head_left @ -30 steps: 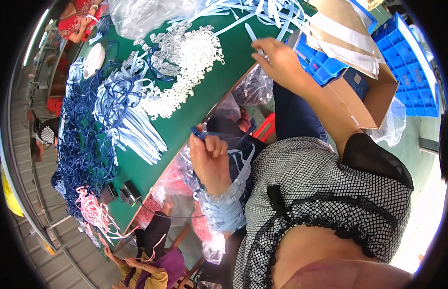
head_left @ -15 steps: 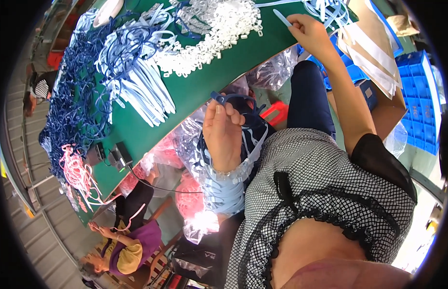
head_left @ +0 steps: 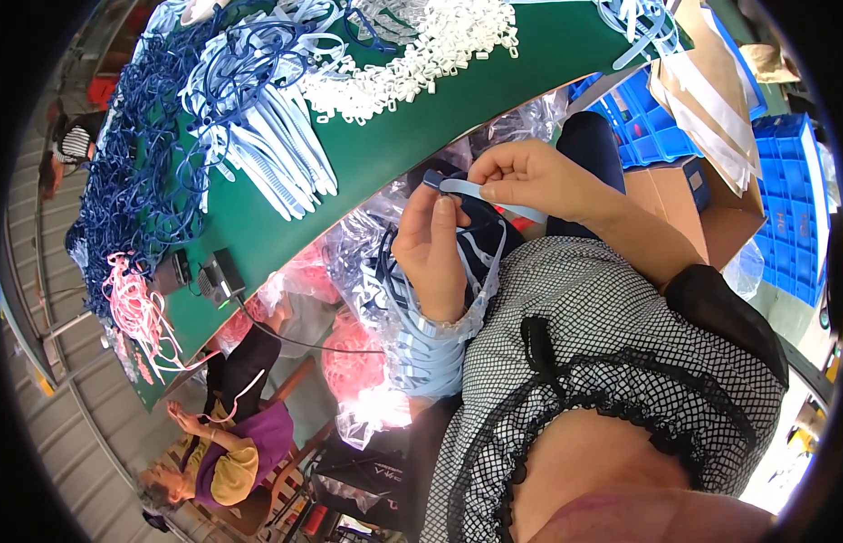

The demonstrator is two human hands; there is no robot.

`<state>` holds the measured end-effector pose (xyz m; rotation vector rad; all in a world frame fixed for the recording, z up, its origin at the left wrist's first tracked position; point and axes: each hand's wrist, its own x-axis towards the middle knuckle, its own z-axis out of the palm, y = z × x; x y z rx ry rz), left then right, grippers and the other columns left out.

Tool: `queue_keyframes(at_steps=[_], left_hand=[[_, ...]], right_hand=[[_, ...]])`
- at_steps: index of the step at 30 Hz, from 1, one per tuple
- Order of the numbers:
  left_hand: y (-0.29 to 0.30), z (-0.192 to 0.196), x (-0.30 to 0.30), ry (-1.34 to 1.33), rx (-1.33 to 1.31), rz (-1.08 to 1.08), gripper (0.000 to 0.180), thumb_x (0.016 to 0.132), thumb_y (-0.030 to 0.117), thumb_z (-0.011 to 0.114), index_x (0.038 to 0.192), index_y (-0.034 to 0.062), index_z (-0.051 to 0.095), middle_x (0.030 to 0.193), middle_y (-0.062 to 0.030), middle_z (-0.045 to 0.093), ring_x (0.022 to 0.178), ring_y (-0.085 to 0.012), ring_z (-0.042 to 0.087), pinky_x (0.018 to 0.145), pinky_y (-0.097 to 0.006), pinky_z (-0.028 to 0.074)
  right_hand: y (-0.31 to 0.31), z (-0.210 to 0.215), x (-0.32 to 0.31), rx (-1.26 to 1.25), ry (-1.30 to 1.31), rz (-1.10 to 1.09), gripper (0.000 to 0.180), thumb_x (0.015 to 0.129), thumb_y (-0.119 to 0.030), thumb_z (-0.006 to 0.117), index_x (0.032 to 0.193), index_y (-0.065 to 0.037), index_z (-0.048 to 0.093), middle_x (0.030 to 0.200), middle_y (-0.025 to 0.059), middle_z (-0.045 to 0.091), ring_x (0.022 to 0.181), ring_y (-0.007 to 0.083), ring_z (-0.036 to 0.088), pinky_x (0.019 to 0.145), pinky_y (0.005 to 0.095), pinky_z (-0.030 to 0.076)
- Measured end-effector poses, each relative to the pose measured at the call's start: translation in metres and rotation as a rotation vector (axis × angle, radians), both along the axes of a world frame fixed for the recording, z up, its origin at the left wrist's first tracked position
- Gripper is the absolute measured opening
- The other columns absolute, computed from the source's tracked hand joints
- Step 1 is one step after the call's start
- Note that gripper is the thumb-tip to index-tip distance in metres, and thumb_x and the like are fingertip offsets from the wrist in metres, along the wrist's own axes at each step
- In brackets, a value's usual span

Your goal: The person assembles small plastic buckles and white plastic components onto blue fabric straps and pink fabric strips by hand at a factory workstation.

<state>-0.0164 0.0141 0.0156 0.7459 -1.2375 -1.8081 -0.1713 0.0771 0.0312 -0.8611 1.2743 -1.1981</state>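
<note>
My left hand (head_left: pixel 432 253) pinches the end of a dark blue strap (head_left: pixel 431 178) between thumb and fingers, off the table's near edge. My right hand (head_left: pixel 539 184) has come up beside it, gripping a light blue strap (head_left: pixel 461 188) by thumb and forefinger. The tip of the light strap meets the dark end; whether it passes through cannot be made out. Below the left hand, a clear plastic bag (head_left: pixel 420 355) holds dark and light blue straps.
On the green table (head_left: pixel 385 154) lie white small loops (head_left: pixel 385 86), light blue straps (head_left: pixel 277 158), a dark blue strap heap (head_left: pixel 136 190) and pink straps (head_left: pixel 136 312). A corded black device (head_left: pixel 220 276) stands there. Blue crates (head_left: pixel 788 204) and a cardboard box (head_left: pixel 666 204) are right. Another person (head_left: pixel 236 452) sits lower left.
My right hand has moved from the table's far right down and left to my left hand, bringing the light blue strap against the dark one. The left hand has shifted slightly.
</note>
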Motion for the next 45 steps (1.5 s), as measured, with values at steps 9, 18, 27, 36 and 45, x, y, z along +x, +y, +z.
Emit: queue_keyframes(at_steps=[9, 18, 27, 36, 45], left_hand=[[0.005, -0.010, 0.000, -0.111, -0.152, 0.028, 0.024, 0.085, 0.001, 0.055, 0.109, -0.0054, 0.056, 0.085, -0.0045, 0.058, 0.069, -0.0089, 0.052, 0.063, -0.021, 0.044], [0.009, -0.015, -0.003, -0.265, -0.452, -0.018, 0.020, 0.084, -0.001, 0.057, 0.102, -0.0077, 0.057, 0.082, -0.0061, 0.057, 0.067, -0.0098, 0.053, 0.060, -0.021, 0.043], [0.016, -0.018, -0.010, -0.288, -0.556, -0.057, 0.019, 0.084, -0.001, 0.056, 0.102, -0.0076, 0.057, 0.083, -0.0070, 0.057, 0.066, -0.0099, 0.052, 0.059, -0.021, 0.043], [0.018, -0.023, -0.014, -0.304, -0.558, -0.063, 0.022, 0.083, -0.003, 0.057, 0.104, -0.0057, 0.058, 0.081, -0.0073, 0.058, 0.064, -0.0101, 0.052, 0.057, -0.021, 0.042], [0.019, -0.020, -0.017, -0.415, -0.802, 0.008, 0.023, 0.081, -0.002, 0.057, 0.103, -0.0028, 0.060, 0.081, -0.0130, 0.060, 0.066, -0.0192, 0.057, 0.058, -0.026, 0.045]], right_hand=[[0.005, 0.003, 0.007, 0.101, -0.104, -0.076, 0.018, 0.085, -0.011, 0.054, 0.097, 0.002, 0.056, 0.073, 0.0033, 0.057, 0.048, 0.0039, 0.048, 0.039, 0.0171, 0.034], [0.014, 0.010, 0.005, 0.148, -0.111, -0.139, 0.017, 0.085, -0.014, 0.055, 0.092, 0.001, 0.058, 0.068, 0.0035, 0.057, 0.047, 0.0045, 0.049, 0.040, 0.0170, 0.035], [0.022, -0.001, 0.006, 0.085, -0.192, -0.231, 0.017, 0.083, -0.013, 0.055, 0.085, 0.003, 0.060, 0.063, 0.0049, 0.056, 0.045, 0.0073, 0.050, 0.041, 0.0187, 0.037], [0.024, -0.001, 0.004, 0.134, -0.263, -0.269, 0.016, 0.080, -0.012, 0.055, 0.083, 0.003, 0.059, 0.061, 0.0047, 0.055, 0.045, 0.0075, 0.049, 0.040, 0.0189, 0.036], [0.020, -0.014, 0.011, 0.076, -0.457, -0.327, 0.015, 0.080, -0.008, 0.054, 0.086, 0.005, 0.058, 0.064, 0.0072, 0.056, 0.049, 0.0095, 0.051, 0.042, 0.0197, 0.038]])
